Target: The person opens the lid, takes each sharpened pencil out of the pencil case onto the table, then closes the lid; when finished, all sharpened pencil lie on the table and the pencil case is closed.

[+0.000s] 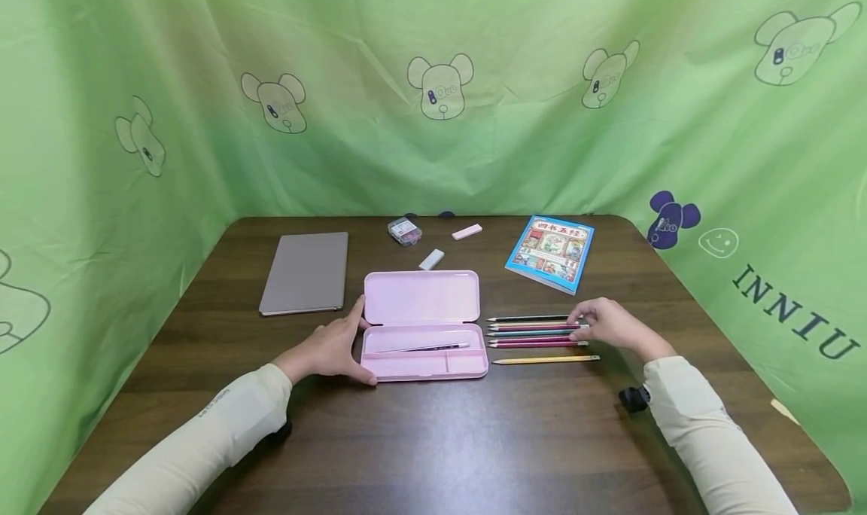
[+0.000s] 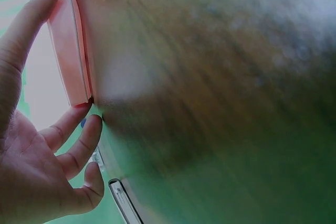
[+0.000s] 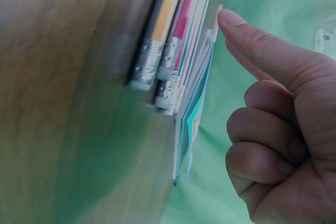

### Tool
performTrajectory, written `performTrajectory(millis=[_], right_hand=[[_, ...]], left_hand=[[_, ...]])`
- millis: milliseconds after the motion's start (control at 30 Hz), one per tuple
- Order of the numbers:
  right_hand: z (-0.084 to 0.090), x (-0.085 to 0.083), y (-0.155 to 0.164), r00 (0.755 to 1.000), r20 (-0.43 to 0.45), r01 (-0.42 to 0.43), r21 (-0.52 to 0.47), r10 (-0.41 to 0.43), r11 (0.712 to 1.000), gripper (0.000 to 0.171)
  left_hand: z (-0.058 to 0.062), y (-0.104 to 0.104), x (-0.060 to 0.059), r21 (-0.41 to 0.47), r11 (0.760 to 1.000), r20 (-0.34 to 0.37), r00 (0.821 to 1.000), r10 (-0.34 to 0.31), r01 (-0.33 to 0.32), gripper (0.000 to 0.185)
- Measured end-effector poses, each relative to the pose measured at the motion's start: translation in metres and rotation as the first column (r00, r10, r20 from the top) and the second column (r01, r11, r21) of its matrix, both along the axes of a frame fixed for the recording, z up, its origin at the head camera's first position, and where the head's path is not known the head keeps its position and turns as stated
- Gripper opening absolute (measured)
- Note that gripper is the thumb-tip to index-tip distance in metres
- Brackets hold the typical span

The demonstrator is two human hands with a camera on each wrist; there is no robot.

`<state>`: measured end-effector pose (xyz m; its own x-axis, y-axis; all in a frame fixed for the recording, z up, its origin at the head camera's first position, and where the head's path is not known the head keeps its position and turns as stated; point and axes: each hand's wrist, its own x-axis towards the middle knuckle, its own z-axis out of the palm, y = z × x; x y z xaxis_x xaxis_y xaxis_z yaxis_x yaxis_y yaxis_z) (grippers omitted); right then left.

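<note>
A pink pencil case [image 1: 425,363] lies with its lid [image 1: 421,298] folded back. One slim dark-and-white pencil [image 1: 433,347] is inside, in the long rear compartment. My left hand [image 1: 332,345] spans the case's left end, thumb at the front corner and fingers near the hinge. My right hand [image 1: 612,325] hovers at the eraser ends of a row of several pencils [image 1: 528,333], its fingertips overlapping them in the head view. In the right wrist view its last three fingers curl toward the palm, with nothing seen in them. A yellow pencil [image 1: 545,360] lies nearest the front.
A grey notebook [image 1: 305,272] lies at left. Behind the case are a small clear box [image 1: 404,231], a white eraser [image 1: 431,260] and a pink one [image 1: 467,232]. A blue-bordered book [image 1: 552,253] is at back right. Green curtain [image 1: 366,153] surrounds the brown table [image 1: 433,447].
</note>
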<state>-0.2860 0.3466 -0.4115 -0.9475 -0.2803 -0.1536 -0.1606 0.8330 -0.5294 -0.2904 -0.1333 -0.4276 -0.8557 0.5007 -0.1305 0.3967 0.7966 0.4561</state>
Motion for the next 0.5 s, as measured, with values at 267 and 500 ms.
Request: performTrajectory(millis=[267, 500], right_hand=[[0.002, -0.008, -0.014, 0.999, 0.020, -0.034, -0.027, 0.034, 0.999, 0.023], [0.002, -0.011, -0.036, 0.995, 0.016, -0.094, -0.060, 0.095, 0.994, 0.022]], left_hand=[[0.002, 0.000, -0.001, -0.004, 1.000, 0.005, 1.000, 0.005, -0.005, 0.140], [0.002, 0.002, 0.001, 0.002, 1.000, 0.016, 1.000, 0.003, -0.003, 0.140]])
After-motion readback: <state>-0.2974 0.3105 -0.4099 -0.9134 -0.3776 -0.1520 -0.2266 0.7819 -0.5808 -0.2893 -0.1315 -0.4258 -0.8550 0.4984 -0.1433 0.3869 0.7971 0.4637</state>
